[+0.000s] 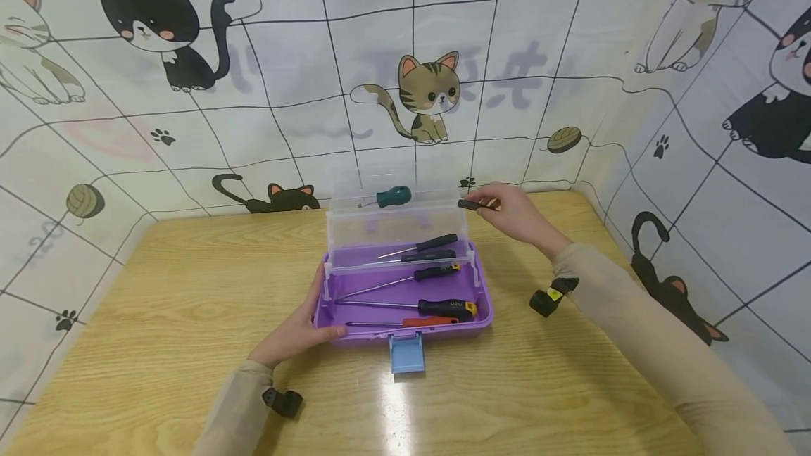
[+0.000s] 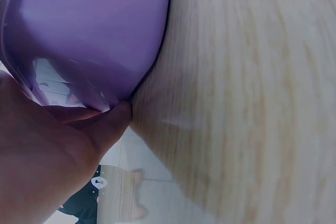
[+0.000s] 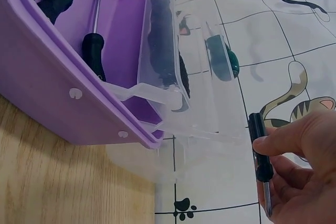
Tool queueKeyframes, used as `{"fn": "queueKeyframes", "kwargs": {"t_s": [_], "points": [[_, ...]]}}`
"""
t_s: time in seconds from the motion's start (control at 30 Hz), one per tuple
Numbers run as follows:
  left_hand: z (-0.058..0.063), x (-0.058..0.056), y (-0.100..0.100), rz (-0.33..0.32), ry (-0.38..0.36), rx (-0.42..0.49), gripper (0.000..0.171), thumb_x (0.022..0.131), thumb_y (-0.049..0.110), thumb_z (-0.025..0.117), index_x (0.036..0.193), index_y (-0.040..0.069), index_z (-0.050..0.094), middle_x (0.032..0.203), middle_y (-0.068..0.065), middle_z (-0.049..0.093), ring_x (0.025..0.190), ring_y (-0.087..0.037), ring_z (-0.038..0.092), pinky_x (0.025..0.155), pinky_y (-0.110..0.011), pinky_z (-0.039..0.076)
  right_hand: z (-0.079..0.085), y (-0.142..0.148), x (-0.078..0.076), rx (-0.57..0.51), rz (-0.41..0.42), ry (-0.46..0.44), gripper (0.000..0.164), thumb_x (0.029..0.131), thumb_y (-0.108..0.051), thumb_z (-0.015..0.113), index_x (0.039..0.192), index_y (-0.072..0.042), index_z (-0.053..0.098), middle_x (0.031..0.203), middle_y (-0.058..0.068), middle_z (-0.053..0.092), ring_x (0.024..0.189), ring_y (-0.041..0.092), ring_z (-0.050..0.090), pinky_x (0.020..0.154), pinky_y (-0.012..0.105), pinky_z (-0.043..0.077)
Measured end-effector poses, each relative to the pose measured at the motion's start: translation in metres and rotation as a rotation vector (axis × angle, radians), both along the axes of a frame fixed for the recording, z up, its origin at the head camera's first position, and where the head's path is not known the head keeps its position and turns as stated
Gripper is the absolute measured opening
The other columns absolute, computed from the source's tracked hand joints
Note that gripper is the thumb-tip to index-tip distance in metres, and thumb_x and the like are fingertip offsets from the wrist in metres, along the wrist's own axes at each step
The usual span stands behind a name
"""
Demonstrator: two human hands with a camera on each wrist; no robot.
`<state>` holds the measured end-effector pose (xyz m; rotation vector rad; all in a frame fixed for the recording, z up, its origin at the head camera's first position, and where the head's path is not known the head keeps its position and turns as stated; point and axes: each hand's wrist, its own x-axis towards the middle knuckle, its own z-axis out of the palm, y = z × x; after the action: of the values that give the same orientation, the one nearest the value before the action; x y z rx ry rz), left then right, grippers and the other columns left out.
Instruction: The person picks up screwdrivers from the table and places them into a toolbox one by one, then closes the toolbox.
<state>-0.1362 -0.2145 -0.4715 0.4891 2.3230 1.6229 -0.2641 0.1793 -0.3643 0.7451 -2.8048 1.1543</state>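
Note:
At the right of the box, my right hand point(image 1: 510, 211) pinches a small black screwdriver point(image 3: 258, 142) between thumb and fingers, its short metal shaft toward the palm side. My left hand point(image 1: 294, 333) grips the left side of the purple toolbox point(image 1: 443, 331), thumb at its front corner. Several screwdrivers lie in the box, among them an orange-handled one point(image 1: 431, 321) at the front and a black-and-yellow one point(image 1: 446, 309) behind it. A stubby screwdriver with a teal handle point(image 1: 394, 195) sits in the clear raised tray section point(image 1: 348, 195) at the back.
The box's blue latch point(image 1: 407, 355) hangs down at the front. Under the box is a wood-grain table point(image 1: 209, 287). A cat-print sheet point(image 1: 304, 76) stands up behind it and to both sides. A black strap-on camera point(image 1: 546, 301) sits at the right wrist.

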Motion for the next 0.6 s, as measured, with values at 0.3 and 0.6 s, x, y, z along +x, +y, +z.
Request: {"fn": "queueKeyframes", "kwargs": {"t_s": [0.3,0.6], "points": [[0.001,0.000,0.000,-0.005,0.005,0.006,0.116,0.083,0.020,0.077,0.153,0.035,-0.015,0.160,-0.006,-0.014,0.144,-0.035,-0.009,0.108,-0.066,0.001,0.003,-0.006,-0.007,0.025,0.048,0.013,0.025,0.088,0.006,0.060,0.112,0.004,0.067,0.105,0.018,0.067,0.097,0.031,0.060,0.083,0.042,0.050],[0.000,0.000,0.000,-0.011,0.014,0.020,0.117,0.082,0.019,0.077,0.153,0.034,-0.014,0.160,-0.005,-0.013,0.144,-0.035,-0.008,0.108,-0.066,0.001,0.006,-0.011,-0.014,0.037,0.086,-0.008,0.025,0.089,0.007,0.060,0.113,0.005,0.067,0.104,0.018,0.067,0.095,0.030,0.061,0.085,0.044,0.049]]}}
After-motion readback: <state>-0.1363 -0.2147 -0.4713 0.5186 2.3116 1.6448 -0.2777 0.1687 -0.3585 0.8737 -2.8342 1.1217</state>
